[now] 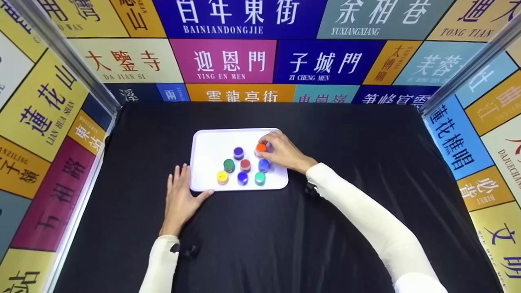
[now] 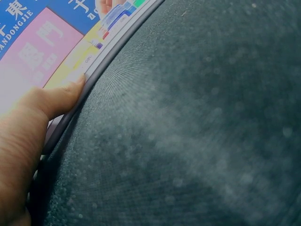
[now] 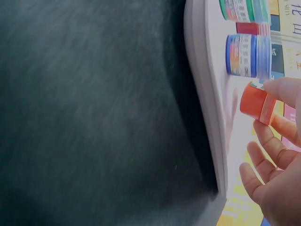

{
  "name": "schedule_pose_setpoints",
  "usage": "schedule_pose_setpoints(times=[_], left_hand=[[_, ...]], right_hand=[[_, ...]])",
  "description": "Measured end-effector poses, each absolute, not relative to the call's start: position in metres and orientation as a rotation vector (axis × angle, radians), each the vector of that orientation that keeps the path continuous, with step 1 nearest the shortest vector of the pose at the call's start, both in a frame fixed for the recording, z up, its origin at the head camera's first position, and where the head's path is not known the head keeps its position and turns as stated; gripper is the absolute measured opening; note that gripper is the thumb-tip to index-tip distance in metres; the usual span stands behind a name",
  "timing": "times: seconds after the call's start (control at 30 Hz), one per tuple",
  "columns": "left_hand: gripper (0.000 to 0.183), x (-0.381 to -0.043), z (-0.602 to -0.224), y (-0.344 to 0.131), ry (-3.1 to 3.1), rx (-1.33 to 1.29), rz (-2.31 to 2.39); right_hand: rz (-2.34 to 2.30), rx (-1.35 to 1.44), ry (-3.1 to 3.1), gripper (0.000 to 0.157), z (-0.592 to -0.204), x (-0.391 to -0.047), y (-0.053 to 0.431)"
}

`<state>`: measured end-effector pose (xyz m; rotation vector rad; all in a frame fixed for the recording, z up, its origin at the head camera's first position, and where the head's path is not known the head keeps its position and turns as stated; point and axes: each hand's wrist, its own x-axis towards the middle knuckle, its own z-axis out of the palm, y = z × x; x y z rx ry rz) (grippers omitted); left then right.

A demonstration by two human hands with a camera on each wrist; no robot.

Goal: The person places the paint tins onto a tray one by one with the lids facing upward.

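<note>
A white tray (image 1: 209,148) with rounded corners lies on the black cloth, holding several small paint jars. My right hand (image 1: 285,152) pinches an orange paint jar (image 1: 260,148) between thumb and fingers over the tray's right part. In the right wrist view this orange jar (image 3: 254,101) looks tilted and held just above the tray, beside a blue jar (image 3: 241,55). With fingers spread, my left hand (image 1: 180,201) lies along the tray's left side. Its thumb (image 2: 70,96) touches the tray's front rim in the left wrist view; the other fingers are mostly hidden there.
Other jars stand upright on the tray: a purple one (image 1: 238,153), a dark green one (image 1: 228,165), a red one (image 1: 245,165), a yellow one (image 1: 222,177) and a light green one (image 1: 259,178), among others. Colourful lettered panels (image 1: 223,61) wall in the back and sides.
</note>
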<state>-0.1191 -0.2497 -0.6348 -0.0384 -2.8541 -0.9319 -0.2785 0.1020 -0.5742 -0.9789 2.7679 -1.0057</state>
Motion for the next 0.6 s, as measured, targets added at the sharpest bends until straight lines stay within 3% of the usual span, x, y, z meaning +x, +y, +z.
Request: schedule_pose_setpoints(times=[0.6], left_hand=[[0.115,-0.119,-0.635,-0.251,-2.857,-0.041,-0.933]], right_hand=[[-0.916,-1.040,2.720,0.038,-0.574,-0.271,0.077]])
